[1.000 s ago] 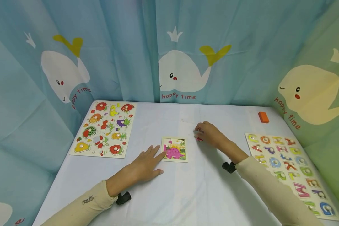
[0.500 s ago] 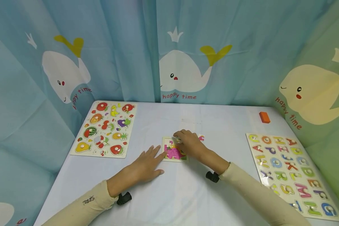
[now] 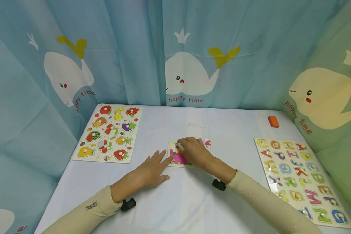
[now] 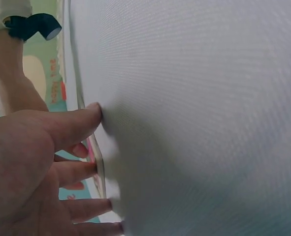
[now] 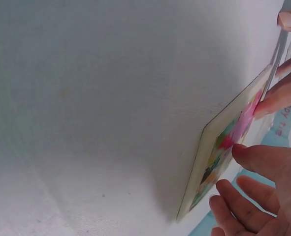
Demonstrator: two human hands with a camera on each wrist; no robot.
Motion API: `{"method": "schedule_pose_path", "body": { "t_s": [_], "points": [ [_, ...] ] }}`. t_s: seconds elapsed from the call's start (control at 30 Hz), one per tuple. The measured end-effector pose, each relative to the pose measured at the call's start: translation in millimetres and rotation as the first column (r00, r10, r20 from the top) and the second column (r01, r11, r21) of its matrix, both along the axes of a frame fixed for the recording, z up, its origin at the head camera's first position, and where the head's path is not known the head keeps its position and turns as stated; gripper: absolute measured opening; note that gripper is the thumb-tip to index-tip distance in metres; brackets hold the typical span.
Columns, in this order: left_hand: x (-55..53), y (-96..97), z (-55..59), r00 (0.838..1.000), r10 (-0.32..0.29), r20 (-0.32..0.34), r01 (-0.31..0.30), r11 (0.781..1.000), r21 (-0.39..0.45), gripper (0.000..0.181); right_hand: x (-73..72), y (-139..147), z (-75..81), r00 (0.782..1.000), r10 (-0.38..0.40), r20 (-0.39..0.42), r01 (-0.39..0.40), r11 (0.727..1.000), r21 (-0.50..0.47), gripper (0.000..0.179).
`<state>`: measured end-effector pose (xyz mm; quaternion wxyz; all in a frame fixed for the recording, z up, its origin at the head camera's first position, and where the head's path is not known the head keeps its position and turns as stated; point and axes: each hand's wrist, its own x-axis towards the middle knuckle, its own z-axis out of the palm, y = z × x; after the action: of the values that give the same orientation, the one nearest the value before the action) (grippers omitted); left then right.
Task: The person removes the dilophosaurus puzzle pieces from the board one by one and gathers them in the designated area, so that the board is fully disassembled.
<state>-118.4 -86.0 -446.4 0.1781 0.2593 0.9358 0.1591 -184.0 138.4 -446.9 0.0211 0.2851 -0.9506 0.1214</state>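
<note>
A small square jigsaw puzzle (image 3: 178,159) with a pink dinosaur lies in a pale frame at mid-table. My left hand (image 3: 150,170) is spread flat, its index fingertip on the puzzle's left side. Over the puzzle's upper right is my right hand (image 3: 194,151), covering part of the picture. In the right wrist view, my right thumb (image 5: 256,158) touches the puzzle's face, the other fingers (image 5: 241,209) are loosely bent, and no piece shows between them. A loose jigsaw piece (image 3: 208,142) with a pink patch lies just beyond the right hand.
A fruit knob puzzle board (image 3: 106,133) lies at the left. At the right is an alphabet knob puzzle board (image 3: 298,175), with an orange block (image 3: 273,121) beyond it. Curtains (image 3: 134,65) with whale prints stand along the table's far edge and sides.
My right hand came left from the loose pieces to the puzzle, bringing a piece; lately it shifted only slightly there. One loose piece stays behind. The left hand has kept its place.
</note>
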Motion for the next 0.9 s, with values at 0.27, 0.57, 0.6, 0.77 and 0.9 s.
{"method": "schedule_pose_path", "body": {
  "t_s": [0.27, 0.57, 0.6, 0.77, 0.9],
  "points": [
    [-0.2, -1.0, -1.1, 1.000, 0.009, 0.021, -0.010, 1.000, 0.008, 0.072, -0.2, 0.9, 3.4, 0.998, 0.035, 0.042, -0.035, 0.999, -0.006, 0.046],
    [0.2, -1.0, -0.1, 1.000, 0.012, 0.017, -0.012, 1.000, 0.010, 0.072, 1.2, -0.1, 5.4, 0.998, 0.030, 0.063, -0.032, 0.999, 0.034, 0.050],
    [0.2, -0.8, 0.0, 1.000, 0.013, 0.016, -0.013, 1.000, 0.008, 0.072, 1.9, -0.4, 5.3, 0.998, 0.028, 0.058, -0.030, 0.999, 0.036, 0.050],
    [0.1, -0.4, 0.2, 1.000, 0.015, 0.008, -0.015, 1.000, 0.008, 0.072, 3.4, -2.9, 4.7, 0.999, 0.020, 0.047, -0.022, 0.999, 0.038, 0.051],
    [0.5, -0.5, -0.4, 1.000, 0.018, 0.010, -0.018, 1.000, 0.011, 0.072, 2.3, -4.3, 4.5, 0.998, 0.011, 0.066, -0.014, 0.999, 0.048, 0.050]
  ]
}}
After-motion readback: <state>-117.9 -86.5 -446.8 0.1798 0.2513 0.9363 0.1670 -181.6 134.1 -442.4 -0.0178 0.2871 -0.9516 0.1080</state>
